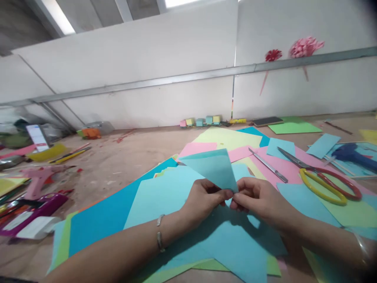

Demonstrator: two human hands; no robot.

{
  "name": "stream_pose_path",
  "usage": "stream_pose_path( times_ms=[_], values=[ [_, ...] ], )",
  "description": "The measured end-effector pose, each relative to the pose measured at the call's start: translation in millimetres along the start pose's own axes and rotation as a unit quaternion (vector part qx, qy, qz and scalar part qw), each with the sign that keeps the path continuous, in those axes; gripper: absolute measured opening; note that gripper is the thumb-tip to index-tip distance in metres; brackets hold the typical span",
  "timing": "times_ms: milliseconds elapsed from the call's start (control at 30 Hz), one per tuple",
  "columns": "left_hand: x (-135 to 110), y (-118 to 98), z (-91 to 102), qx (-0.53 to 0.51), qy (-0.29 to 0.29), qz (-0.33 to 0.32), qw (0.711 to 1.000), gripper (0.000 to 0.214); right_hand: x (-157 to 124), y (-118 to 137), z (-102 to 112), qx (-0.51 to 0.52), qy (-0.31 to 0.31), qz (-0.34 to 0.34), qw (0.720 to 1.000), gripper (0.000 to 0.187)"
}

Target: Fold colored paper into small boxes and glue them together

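Note:
A light blue piece of paper point(216, 169) is pinched at its lower corner between both hands, raised over the stack of coloured sheets. My left hand point(204, 198) grips it with thumb and fingers pressed together. Close beside it, my right hand point(255, 196) pinches the same corner, the fingertips of the two hands almost touching. Beneath them lie light blue sheets point(165, 192) and a darker blue sheet point(103, 208). Right of the hands rest scissors point(322, 182) with red and yellow handles and a slim metal craft knife point(269, 166).
At the left lie a pink glue gun point(37, 179), a purple tool point(38, 214) and yellow pencils point(70, 154). A dark blue glue gun point(353, 156) is at the right. Small paper blocks point(203, 121) line the white wall; paper flowers point(306, 48) hang on its rail.

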State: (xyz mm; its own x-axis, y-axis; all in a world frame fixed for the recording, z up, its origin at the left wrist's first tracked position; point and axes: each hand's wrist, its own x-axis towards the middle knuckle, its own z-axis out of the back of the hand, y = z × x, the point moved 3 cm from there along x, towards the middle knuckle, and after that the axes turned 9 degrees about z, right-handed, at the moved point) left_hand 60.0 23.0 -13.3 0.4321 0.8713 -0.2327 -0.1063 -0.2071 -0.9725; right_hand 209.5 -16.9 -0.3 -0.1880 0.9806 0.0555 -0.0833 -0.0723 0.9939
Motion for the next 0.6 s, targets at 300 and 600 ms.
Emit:
stream_pose_path(
  times_ms=[300,600],
  values=[
    [31.2,-1.9,46.6,-0.142,-0.134,-0.057,0.979,0.034,8.2,-11.3,17.8,-0.019,-0.048,-0.001,0.999,0.004],
    [37.1,-5.7,49.3,-0.226,-0.101,-0.037,0.968,0.04,7.1,-13.4,19.4,-0.092,-0.034,0.004,0.995,0.01]
  ],
)
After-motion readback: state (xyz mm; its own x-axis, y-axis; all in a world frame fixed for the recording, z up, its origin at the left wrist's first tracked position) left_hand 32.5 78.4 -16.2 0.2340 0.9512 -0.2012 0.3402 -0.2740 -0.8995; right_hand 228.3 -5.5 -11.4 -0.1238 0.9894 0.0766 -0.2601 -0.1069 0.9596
